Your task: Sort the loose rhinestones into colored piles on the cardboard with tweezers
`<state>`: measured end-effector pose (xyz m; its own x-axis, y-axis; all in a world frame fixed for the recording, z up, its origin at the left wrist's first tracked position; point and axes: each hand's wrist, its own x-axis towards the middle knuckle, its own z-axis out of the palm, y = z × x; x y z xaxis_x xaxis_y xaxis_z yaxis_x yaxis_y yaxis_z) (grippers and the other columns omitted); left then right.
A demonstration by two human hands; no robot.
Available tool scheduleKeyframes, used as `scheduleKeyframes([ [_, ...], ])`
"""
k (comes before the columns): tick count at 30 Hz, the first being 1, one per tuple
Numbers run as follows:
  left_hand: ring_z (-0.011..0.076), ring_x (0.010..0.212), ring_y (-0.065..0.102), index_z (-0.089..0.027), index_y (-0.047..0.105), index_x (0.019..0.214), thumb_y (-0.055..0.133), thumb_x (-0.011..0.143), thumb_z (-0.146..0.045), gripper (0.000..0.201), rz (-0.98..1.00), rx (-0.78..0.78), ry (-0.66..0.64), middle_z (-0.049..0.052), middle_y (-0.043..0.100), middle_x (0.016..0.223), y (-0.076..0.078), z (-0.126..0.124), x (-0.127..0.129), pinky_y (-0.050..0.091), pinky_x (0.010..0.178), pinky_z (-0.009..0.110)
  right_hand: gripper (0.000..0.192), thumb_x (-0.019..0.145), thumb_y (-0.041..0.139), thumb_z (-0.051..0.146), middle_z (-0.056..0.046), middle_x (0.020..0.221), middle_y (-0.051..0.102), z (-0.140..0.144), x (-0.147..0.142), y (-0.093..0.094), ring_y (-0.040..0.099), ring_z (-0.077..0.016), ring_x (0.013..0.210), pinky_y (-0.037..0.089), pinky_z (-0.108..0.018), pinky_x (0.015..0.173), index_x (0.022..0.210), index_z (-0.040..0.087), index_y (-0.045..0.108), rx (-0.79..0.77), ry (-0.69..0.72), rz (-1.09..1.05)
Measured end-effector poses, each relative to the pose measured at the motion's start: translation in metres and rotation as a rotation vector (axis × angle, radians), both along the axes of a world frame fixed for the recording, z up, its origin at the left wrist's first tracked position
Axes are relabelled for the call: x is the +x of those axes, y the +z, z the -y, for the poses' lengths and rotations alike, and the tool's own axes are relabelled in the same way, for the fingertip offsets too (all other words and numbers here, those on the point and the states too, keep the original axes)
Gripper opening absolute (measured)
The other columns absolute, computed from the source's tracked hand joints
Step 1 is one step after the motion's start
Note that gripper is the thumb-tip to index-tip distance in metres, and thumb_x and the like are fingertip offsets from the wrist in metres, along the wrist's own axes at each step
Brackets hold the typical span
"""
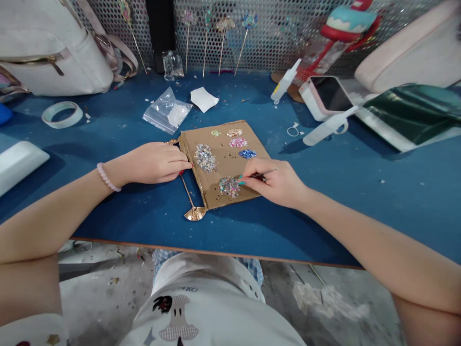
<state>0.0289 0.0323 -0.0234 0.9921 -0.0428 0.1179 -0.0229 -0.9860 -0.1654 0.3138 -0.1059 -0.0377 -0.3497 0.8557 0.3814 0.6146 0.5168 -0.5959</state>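
Under right hand [279,182]: tool [258,176] tip hidden (probably tweezers).

The middle of the gold hair stick [188,192] is being covered by the left hand [153,163], and most of the thin tool [257,176] is being hidden inside the right hand [277,182]. The white backpack [54,53] and the pink pouch [414,48] are being cut off by the picture's edges. The small pieces in the piles on the cardboard [223,161] are being rendered too small to tell apart.

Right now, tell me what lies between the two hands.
In the head view, the cardboard sheet with its silver bead pile lies between left hand and right hand.
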Motion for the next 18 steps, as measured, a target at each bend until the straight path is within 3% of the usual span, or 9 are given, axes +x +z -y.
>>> scheduleKeyframes([
  [18, 0.0196, 0.098, 0.067, -0.016, 0.068, 0.116, 0.039, 0.1, -0.024, 0.034, 0.029, 0.01, -0.023, 0.011, 0.073, 0.107, -0.0009, -0.001, 0.0008, 0.051, 0.081, 0.03, 0.03, 0.093, 0.055, 0.034, 0.0, 0.061, 0.06, -0.0004, -0.0006, 0.0012, 0.051, -0.0123, 0.055, 0.037, -0.028, 0.054, 0.066, 0.022, 0.053, -0.008, 0.002, 0.016],
])
